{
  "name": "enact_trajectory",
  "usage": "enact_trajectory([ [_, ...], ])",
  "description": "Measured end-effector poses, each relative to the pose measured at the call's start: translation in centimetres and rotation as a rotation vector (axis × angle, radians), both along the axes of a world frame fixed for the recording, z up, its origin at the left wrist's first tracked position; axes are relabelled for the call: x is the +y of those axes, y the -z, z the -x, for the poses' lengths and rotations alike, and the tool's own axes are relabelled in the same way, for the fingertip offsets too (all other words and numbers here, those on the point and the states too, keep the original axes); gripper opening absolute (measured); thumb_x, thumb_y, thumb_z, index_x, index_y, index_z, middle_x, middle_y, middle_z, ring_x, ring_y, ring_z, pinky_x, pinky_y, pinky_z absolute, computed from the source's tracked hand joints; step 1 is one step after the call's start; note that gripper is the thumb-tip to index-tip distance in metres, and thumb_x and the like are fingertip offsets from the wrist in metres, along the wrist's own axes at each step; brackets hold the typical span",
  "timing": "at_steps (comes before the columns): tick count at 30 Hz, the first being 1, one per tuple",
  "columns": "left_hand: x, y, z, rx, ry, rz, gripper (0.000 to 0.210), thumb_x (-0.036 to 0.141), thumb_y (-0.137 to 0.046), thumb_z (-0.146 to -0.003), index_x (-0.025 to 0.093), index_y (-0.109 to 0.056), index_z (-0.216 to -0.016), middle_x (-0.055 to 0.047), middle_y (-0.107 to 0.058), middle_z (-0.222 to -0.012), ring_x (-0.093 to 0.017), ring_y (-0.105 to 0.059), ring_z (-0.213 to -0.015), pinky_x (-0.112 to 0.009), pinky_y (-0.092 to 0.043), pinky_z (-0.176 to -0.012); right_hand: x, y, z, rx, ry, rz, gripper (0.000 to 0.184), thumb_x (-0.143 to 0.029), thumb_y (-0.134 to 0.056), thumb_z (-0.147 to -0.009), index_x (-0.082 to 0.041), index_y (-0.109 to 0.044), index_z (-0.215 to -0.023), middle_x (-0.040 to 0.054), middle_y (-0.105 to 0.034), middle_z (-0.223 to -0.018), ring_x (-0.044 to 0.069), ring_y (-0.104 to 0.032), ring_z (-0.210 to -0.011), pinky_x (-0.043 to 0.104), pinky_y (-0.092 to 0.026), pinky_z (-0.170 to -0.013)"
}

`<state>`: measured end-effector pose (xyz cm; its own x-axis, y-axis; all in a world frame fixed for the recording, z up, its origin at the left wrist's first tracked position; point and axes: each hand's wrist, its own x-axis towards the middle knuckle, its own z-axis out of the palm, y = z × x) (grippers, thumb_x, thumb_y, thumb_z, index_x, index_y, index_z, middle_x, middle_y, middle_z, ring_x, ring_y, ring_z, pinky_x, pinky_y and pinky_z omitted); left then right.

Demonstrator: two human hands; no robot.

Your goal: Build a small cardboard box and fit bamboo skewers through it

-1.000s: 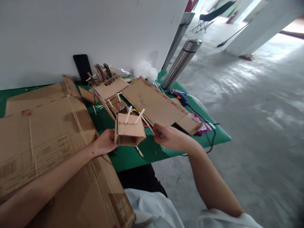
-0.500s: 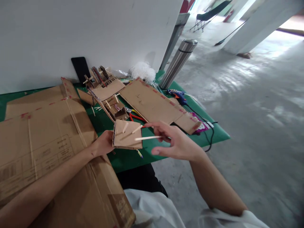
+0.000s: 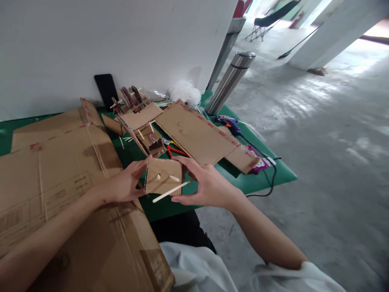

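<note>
Between thumb and fingers, pinches a cardboard box (image 3: pixel 165 168): left edge with left hand (image 3: pixel 126 184), right edge with right hand (image 3: pixel 209 184). Also holds a slanted stick (image 3: pixel 170 192) in the latter. Hovers above the near side of a green table (image 3: pixel 170 209), before a red-handled tool (image 3: pixel 178 152) and, farther right, a glue gun (image 3: pixel 230 123).

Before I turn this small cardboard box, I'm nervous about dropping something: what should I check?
1. Left hand gripping the small cardboard box: ok.
2. Right hand at the box's opposite side: ok.
3. Right hand free of other items: not ok, it holds a loose wooden stick.
4. Two protruding sticks firmly fixed: cannot tell.
5. Blue glue gun clear of both hands: ok.
6. Glue gun switched off: cannot tell.
</note>
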<state>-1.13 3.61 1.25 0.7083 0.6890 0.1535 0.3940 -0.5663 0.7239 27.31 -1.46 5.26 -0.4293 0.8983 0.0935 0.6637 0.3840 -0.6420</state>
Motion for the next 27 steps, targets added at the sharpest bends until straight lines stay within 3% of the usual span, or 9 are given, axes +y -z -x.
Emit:
enact_trajectory([
  [3,-0.6,-2.0,1.1,0.105,0.047,-0.093,0.125,0.05,-0.087,-0.071,0.028,-0.007,-0.164,-0.022,-0.028,-0.165,-0.041,-0.036,-0.149,-0.064,-0.036,-0.118,0.4,0.1,0.5,0.002,-0.036,-0.01,0.09,-0.061,-0.077,-0.072,-0.021,-0.045,-0.146,0.011,-0.074,-0.112,0.027,-0.072,-0.096,0.035,-0.053,-0.085],
  [5,-1.5,-3.2,1.3,0.105,-0.003,-0.117,0.128,0.051,-0.084,-0.074,0.031,0.006,-0.163,-0.021,-0.028,-0.164,-0.04,-0.037,-0.147,-0.064,-0.037,-0.117,0.7,0.0,1.2,0.005,-0.077,-0.007,0.092,-0.062,-0.077,-0.072,-0.02,-0.045,-0.147,0.012,-0.074,-0.116,0.027,-0.072,-0.098,0.035,-0.053,-0.086],
  [9,-2.9,-4.1,0.8,0.03,-0.08,-0.134,0.115,0.055,-0.086,-0.071,0.033,-0.015,-0.16,-0.017,-0.044,-0.154,-0.037,-0.05,-0.137,-0.058,-0.042,-0.114,1.3,0.2,2.5,0.073,-0.157,0.066,0.101,-0.062,-0.081,-0.069,-0.021,-0.04,-0.152,0.0128,-0.071,-0.119,0.028,-0.071,-0.096,0.037,-0.053,-0.083],
  [12,-2.8,-3.7,0.7,0.009,-0.182,-0.126,0.084,0.052,-0.078,-0.08,0.03,-0.036,-0.15,-0.014,-0.052,-0.145,-0.034,-0.055,-0.13,-0.051,-0.046,-0.11,1.9,1.0,2.7,0.295,-0.19,0.157,0.11,-0.062,-0.085,-0.065,-0.026,-0.033,-0.155,0.0063,-0.072,-0.106,0.019,-0.066,-0.072,0.032,-0.053,-0.068],
  [14,-2.5,-3.0,0.9,-0.007,-0.269,-0.085,0.069,0.053,-0.071,-0.084,0.026,-0.044,-0.142,-0.012,-0.056,-0.139,-0.032,-0.059,-0.122,-0.048,-0.051,-0.102,2.4,1.8,2.4,0.564,-0.109,0.194,0.084,-0.064,-0.074,-0.077,-0.026,-0.044,-0.146,0.0009,-0.069,-0.088,0.013,-0.056,-0.056,0.028,-0.049,-0.057],
  [16,-2.1,-2.3,1.0,-0.032,-0.345,-0.02,0.065,0.055,-0.067,-0.085,0.023,-0.047,-0.139,-0.011,-0.06,-0.129,-0.029,-0.063,-0.109,-0.043,-0.054,-0.092,3.0,2.5,2.2,0.853,0.058,0.212,0.051,-0.063,-0.051,-0.093,-0.023,-0.059,-0.123,-0.0017,-0.061,-0.071,0.013,-0.051,-0.048,0.029,-0.048,-0.053],
  [19,-1.8,-1.2,1.1,-0.123,-0.388,0.057,0.066,0.056,-0.063,-0.086,0.021,-0.046,-0.139,-0.009,-0.062,-0.123,-0.024,-0.064,-0.097,-0.037,-0.055,-0.083,3.8,3.0,2.0,1.114,0.225,0.249,0.041,-0.052,-0.034,-0.097,-0.022,-0.061,-0.098,0.0019,-0.062,-0.072,0.017,-0.062,-0.063,0.036,-0.057,-0.068],
  [22,-1.9,-0.5,1.3,-0.186,-0.358,0.066,0.069,0.057,-0.064,-0.085,0.021,-0.045,-0.141,-0.011,-0.06,-0.128,-0.025,-0.063,-0.1,-0.035,-0.054,-0.082,4.2,3.1,2.0,1.133,0.259,0.249,0.035,-0.049,-0.034,-0.094,-0.023,-0.058,-0.093,0.0045,-0.062,-0.08,0.02,-0.065,-0.081,0.039,-0.057,-0.083],
  [27,-2.1,0.1,1.7,-0.202,-0.287,-0.059,0.073,0.06,-0.069,-0.081,0.022,-0.048,-0.139,-0.014,-0.056,-0.134,-0.031,-0.059,-0.115,-0.045,-0.051,-0.096,3.5,3.4,2.2,1.011,0.282,0.204,0.038,-0.059,-0.03,-0.093,-0.026,-0.048,-0.087,-0.0026,-0.043,-0.065,0.017,-0.052,-0.063,0.04,-0.055,-0.084],
])
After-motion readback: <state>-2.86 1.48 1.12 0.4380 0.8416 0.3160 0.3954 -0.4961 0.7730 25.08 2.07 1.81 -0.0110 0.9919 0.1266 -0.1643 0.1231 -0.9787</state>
